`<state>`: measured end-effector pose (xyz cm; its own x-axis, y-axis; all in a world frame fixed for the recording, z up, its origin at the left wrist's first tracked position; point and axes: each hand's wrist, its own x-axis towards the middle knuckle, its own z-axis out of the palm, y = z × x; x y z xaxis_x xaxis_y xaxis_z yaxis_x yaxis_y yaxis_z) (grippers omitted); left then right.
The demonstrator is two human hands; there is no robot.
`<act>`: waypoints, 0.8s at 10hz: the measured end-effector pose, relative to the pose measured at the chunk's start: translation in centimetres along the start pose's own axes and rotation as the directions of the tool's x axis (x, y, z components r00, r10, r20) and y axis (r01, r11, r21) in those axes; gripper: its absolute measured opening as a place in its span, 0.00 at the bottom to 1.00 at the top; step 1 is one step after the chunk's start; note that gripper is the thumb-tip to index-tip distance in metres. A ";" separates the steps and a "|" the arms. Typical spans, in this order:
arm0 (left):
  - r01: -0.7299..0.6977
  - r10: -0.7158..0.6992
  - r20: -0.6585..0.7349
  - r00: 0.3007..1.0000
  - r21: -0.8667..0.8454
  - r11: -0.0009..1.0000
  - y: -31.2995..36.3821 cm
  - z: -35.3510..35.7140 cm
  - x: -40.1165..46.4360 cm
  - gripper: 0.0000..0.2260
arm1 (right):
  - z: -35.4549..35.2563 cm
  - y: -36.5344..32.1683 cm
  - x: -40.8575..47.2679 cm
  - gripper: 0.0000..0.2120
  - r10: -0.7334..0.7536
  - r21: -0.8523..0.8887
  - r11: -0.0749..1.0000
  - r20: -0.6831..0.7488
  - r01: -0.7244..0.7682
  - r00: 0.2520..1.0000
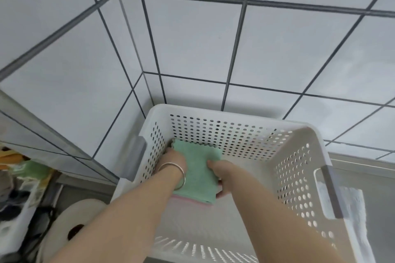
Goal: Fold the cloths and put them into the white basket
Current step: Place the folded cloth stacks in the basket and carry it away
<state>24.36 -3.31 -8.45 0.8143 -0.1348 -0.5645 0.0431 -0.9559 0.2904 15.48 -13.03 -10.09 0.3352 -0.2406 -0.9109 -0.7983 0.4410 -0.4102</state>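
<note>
Cloths are seen folded inside the white basket (303, 168): a green cloth (197, 168) lies on top, and a thin pink edge (188, 199) shows beneath its near side, so at least one more folded piece is judged to lie under it. The stack is set low in the far-left part of the basket, close to the perforated left wall. The task is judged to be well along for these pieces, with the placing step nearly finished; only the release is left here. Whether more cloths wait to be folded cannot be told, though something green is glimpsed, blurred, at the far left of the scene.

Both arms are reached down into the basket. The left hand (173, 160), with a silver bangle (178, 175) on the wrist, is pressed against the left side of the green cloth, its fingers mostly hidden, so its closure cannot be told. The right hand (222, 177) is closed on the right edge of the stack, thumb on top and fingers curled underneath.
</note>
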 end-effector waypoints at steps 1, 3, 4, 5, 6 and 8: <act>-0.013 0.014 -0.021 1.000 0.027 1.000 -0.4 0.4 0.5 0.19 | 0.0 0.0 -0.4 0.25 -0.008 -0.107 0.994 -0.014 0.007 1.000; -0.115 0.120 -0.001 0.993 0.270 0.956 0.1 -0.3 0.9 0.17 | -1.1 -0.4 -2.0 0.27 -0.203 -0.387 0.914 -0.174 0.123 0.963; -0.150 0.175 -0.051 0.983 0.319 0.936 -0.3 -0.3 0.4 0.18 | -0.7 -0.2 -2.4 0.14 -0.240 -0.437 0.886 -0.150 0.154 0.959; -0.174 0.207 -0.062 0.976 0.346 0.922 -1.1 0.0 -0.5 0.19 | -0.4 0.5 -2.4 0.08 -0.171 -0.355 0.928 -0.140 0.112 0.975; -0.199 0.237 -0.056 0.970 0.381 0.903 -0.9 -0.3 -0.7 0.20 | -0.7 0.8 -2.4 0.14 -0.128 -0.262 0.960 -0.110 0.096 0.986; -0.221 0.268 -0.067 0.961 0.397 0.891 -1.0 -0.8 -0.5 0.19 | -1.3 0.3 -2.2 0.11 -0.126 -0.179 0.976 -0.010 0.122 0.992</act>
<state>24.33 -2.12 -7.83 0.8327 -0.3685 -0.4132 -0.3717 -0.9252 0.0762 13.85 -13.50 -8.16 0.4276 -0.3032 -0.8516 -0.8281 0.2463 -0.5035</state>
